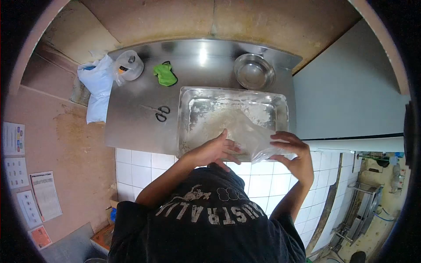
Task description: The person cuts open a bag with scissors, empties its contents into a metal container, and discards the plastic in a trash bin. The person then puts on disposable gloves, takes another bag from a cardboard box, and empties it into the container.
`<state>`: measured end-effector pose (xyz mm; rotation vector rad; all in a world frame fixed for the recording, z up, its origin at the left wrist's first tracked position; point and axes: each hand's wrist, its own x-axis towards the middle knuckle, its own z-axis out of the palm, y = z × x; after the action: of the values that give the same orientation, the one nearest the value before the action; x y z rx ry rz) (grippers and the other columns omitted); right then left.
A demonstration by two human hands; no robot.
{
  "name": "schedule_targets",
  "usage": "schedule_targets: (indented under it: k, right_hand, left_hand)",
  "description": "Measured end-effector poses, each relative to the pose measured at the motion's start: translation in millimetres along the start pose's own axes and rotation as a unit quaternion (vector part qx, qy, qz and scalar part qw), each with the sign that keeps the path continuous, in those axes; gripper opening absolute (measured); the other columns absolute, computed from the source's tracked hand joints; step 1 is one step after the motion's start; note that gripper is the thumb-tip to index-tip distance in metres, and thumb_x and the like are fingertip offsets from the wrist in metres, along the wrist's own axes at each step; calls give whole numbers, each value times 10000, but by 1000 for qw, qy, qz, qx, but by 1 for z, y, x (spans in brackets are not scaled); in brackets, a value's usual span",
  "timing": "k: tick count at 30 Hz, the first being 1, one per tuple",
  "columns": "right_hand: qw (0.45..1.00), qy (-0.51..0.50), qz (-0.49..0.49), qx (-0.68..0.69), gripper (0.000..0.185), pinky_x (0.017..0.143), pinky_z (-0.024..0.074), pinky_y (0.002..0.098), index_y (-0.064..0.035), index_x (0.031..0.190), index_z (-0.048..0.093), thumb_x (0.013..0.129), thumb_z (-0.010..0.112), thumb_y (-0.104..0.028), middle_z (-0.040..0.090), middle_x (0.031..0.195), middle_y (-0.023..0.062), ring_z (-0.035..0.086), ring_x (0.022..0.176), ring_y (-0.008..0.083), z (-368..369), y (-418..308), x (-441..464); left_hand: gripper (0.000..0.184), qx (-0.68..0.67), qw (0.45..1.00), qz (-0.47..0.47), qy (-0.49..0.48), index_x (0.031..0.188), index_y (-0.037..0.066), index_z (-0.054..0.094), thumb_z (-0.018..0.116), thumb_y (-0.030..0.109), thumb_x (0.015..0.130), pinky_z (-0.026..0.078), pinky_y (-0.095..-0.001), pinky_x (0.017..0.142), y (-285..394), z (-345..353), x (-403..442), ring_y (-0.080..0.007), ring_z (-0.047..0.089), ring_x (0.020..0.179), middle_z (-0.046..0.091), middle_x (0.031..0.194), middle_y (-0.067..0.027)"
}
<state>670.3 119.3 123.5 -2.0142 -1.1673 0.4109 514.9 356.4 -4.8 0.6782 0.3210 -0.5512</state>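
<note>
A large steel tray (180, 118) with pale powder in it lies at the near edge of the steel counter. Over its near right part spreads a clear plastic bag (251, 136). My right hand (294, 151) pinches the bag's gathered end near the tray's right corner. My left hand (215, 149) is over the tray's near edge, beside the bag, fingers apart and holding nothing. Whether its fingertips touch the bag cannot be made out.
Black-handled scissors (160, 112) lie left of the tray. Behind are a green cloth item (165, 74), a clear plastic container (131, 68) and a steel bowl (254, 72). A white bag (98, 85) is at the counter's left end; a grey panel (351, 92) bounds the right.
</note>
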Motion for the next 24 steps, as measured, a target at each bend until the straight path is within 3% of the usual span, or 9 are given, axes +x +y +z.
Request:
schedule_targets:
  k: [4,6,7,10,14,16,18,22,24]
  right_hand:
    - [999,-24,-11,-31,426,1055,473,425,-238,1045,775,666,816,-48,665,1265,-17,540,1268,275,32,4,-24]
    - [998,-23,-40,-45,384,1080,461,420,-264,1036,775,719,776,-45,634,1316,-40,494,1317,292,50,11,-37]
    - [997,-33,-33,-64,366,1103,431,441,-262,1040,773,734,770,-62,601,1359,-40,452,1351,298,60,18,-45]
    - [995,-28,-4,-99,331,1147,359,489,-253,1051,771,753,770,-109,518,1450,-27,357,1417,317,73,11,-69]
    - [997,25,38,-54,327,1184,250,547,-228,1075,765,750,799,-205,390,1551,25,243,1473,346,82,-4,-110]
    - [995,57,51,-62,334,1176,271,531,-211,1082,762,753,808,-235,390,1549,52,250,1469,359,87,-15,-132]
    - [992,81,77,-54,334,1168,288,522,-196,1101,755,773,800,-234,401,1540,62,270,1459,365,91,-27,-158]
    - [987,91,127,-38,292,1104,383,480,-141,1109,733,836,755,-240,478,1469,110,406,1380,361,116,-49,-218]
    - [989,50,131,-55,306,1073,418,453,-134,1135,713,839,753,-199,530,1422,100,475,1318,345,129,-57,-250]
  left_hand:
    - [687,-76,997,27,15,1365,11,448,443,587,991,581,-442,799,-17,13,22,-303,640,1093,597,1249,-158]
    - [569,114,983,61,132,1371,24,454,567,416,975,567,-403,845,-16,22,25,-263,637,1111,618,1230,-120]
    - [469,86,982,58,159,1313,24,519,644,245,919,553,-352,853,-16,26,24,-206,651,1079,649,1168,-83]
    - [364,135,966,68,210,1224,23,587,652,199,912,540,-315,857,-27,23,20,-178,664,1029,664,1125,-81]
    - [230,235,925,191,231,1131,23,616,624,112,919,528,-286,836,-46,21,9,-138,657,967,682,1069,-58]
    - [169,232,920,232,216,1094,26,618,625,80,934,504,-260,837,-58,7,5,-109,638,952,682,1045,-39]
    - [136,299,852,366,226,1068,31,608,643,64,941,483,-244,831,-67,-5,-1,-98,624,941,678,1020,-32]
    - [135,269,800,450,293,1033,23,572,663,70,945,446,-194,778,-78,-11,-17,-54,571,837,627,914,9]
    - [147,247,800,464,289,1046,13,564,660,52,942,434,-200,806,-92,-24,-20,-61,554,874,618,961,0]
